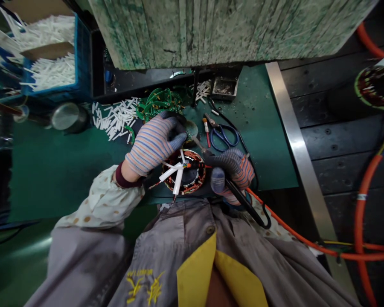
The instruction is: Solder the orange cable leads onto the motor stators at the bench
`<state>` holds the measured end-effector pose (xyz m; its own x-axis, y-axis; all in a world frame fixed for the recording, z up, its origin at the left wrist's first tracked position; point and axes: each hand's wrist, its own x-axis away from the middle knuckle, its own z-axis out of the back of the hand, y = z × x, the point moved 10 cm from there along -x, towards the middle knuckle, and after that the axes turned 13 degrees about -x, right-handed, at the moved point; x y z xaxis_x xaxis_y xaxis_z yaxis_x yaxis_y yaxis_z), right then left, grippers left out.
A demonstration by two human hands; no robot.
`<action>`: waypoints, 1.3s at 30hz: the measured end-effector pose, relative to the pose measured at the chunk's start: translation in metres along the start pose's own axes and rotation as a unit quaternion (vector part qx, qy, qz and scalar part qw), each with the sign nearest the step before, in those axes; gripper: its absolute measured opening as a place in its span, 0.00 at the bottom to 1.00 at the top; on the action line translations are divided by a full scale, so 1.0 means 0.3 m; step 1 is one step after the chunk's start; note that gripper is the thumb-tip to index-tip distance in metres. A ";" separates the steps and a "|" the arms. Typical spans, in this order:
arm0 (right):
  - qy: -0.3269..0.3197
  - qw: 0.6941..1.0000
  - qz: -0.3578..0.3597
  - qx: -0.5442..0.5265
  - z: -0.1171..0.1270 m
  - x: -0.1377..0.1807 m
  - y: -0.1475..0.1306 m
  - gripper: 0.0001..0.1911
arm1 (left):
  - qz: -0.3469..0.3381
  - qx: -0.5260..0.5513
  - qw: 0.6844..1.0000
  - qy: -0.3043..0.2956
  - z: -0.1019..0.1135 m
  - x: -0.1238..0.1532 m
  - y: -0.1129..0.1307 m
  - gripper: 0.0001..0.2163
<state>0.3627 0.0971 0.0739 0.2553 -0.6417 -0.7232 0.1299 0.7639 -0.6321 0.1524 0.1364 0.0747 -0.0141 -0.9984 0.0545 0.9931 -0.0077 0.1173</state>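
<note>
My left hand [160,138], in a striped glove with dark fingertips, is closed at the edge of a small round dish [191,128]; what its fingertips pinch is hidden. My right hand [233,172], gloved too, grips a soldering iron [199,144] whose metal tip points at that dish. Below both hands sits a round motor stator [200,179] with copper windings. White insulating sleeves [178,181] lie across its opening on its leads, and an orange cable runs from it under my right hand.
Blue-handled scissors [224,136] and a red-handled brush [206,133] lie right of the dish. Behind are green curved pieces [161,102], loose white tubes [115,119] and a metal tray [225,88]. A blue crate [83,64] stands at left, another stator [360,91] at right.
</note>
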 end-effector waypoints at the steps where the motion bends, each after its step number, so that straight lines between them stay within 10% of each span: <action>1: -0.001 1.000 0.002 -0.001 0.000 -0.002 -0.002 0.12 | -0.002 0.011 1.000 0.008 -0.002 0.000 -0.006 0.12; 8: -0.013 1.000 0.010 0.002 -0.007 -0.005 0.000 0.13 | -0.005 0.114 0.992 0.059 -0.010 0.016 -0.033 0.10; 33: -0.001 1.000 0.003 -0.017 -0.011 -0.005 0.015 0.15 | 0.013 -0.026 0.999 0.016 0.004 -0.010 0.002 0.07; 39: 0.015 0.979 -0.196 -0.054 0.176 0.052 0.047 0.13 | 0.010 -0.028 0.999 0.018 0.004 -0.015 0.007 0.07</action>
<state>0.4192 0.1014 0.0682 0.1767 -0.8871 -0.4265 0.1104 0.4484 -0.8870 0.1544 0.1408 0.0759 0.0090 -0.9998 0.0203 0.9982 0.0102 0.0599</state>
